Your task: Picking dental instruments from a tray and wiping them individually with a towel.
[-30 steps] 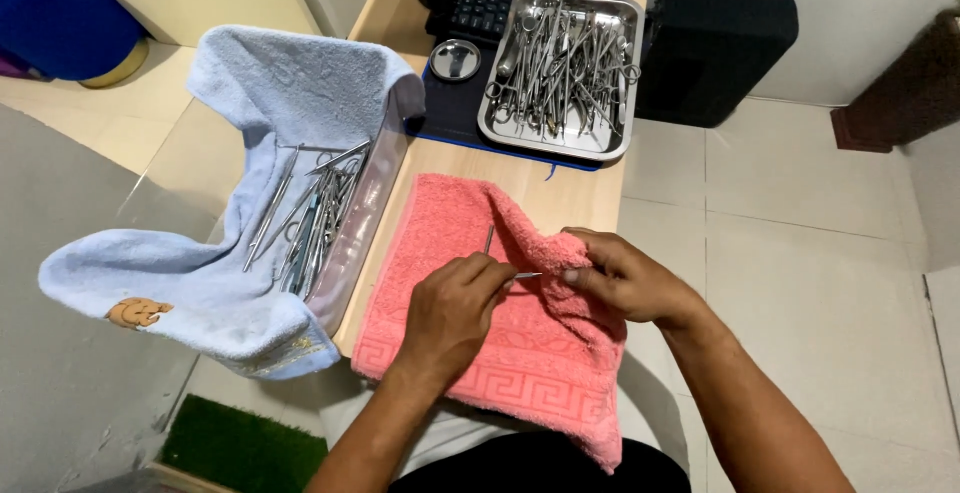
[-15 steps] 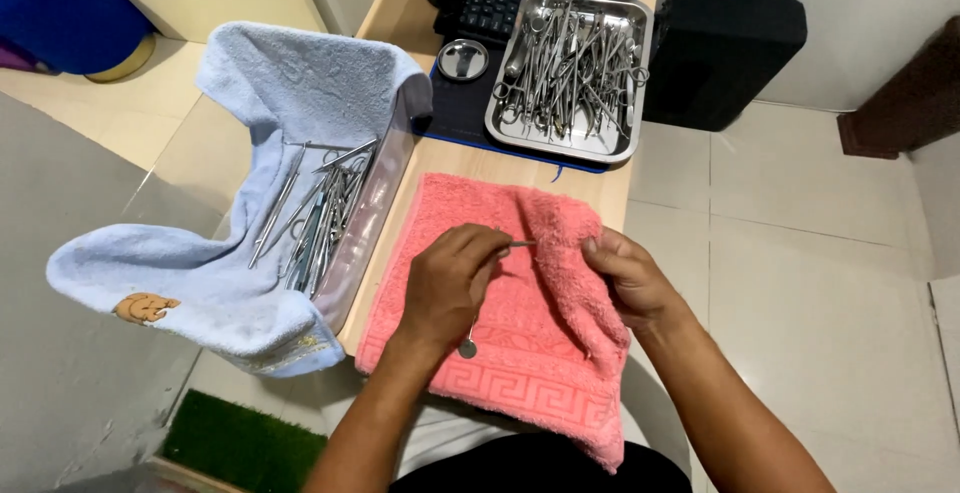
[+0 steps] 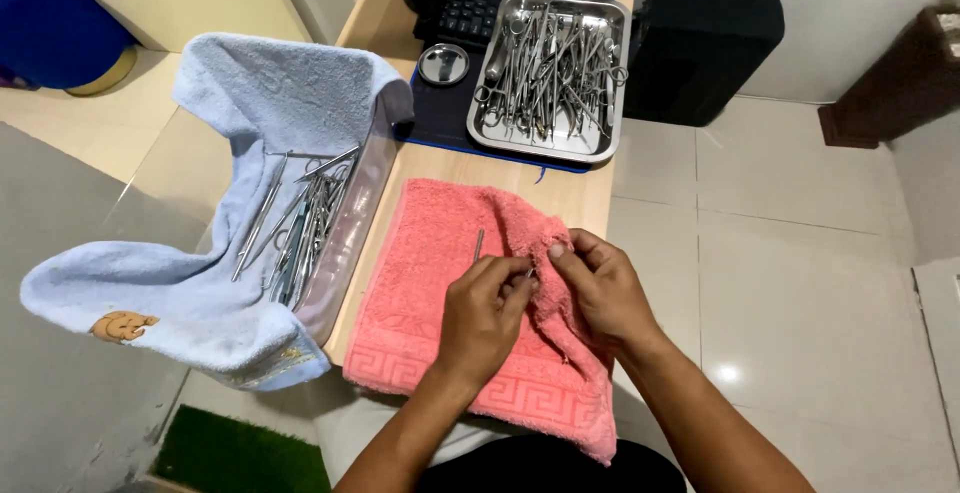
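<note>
On the pink towel [image 3: 440, 283]: left hand [image 3: 482, 318] pinches a thin metal tool [image 3: 478, 245]; right hand [image 3: 598, 288] grips a towel fold. Tool probably light, stiff, slippery; best held mid-shaft.

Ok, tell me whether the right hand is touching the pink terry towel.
Touching. The head view shows the right hand with its fingers pinching a raised fold of the pink terry towel.

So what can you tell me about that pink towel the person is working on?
The pink towel looks like soft terry cloth with a woven key-pattern border along its near edge. It lies spread on the wooden table, its near right corner hanging over the edge. The right hand bunches a fold of it; the left hand holds a thin metal instrument against it.
</note>
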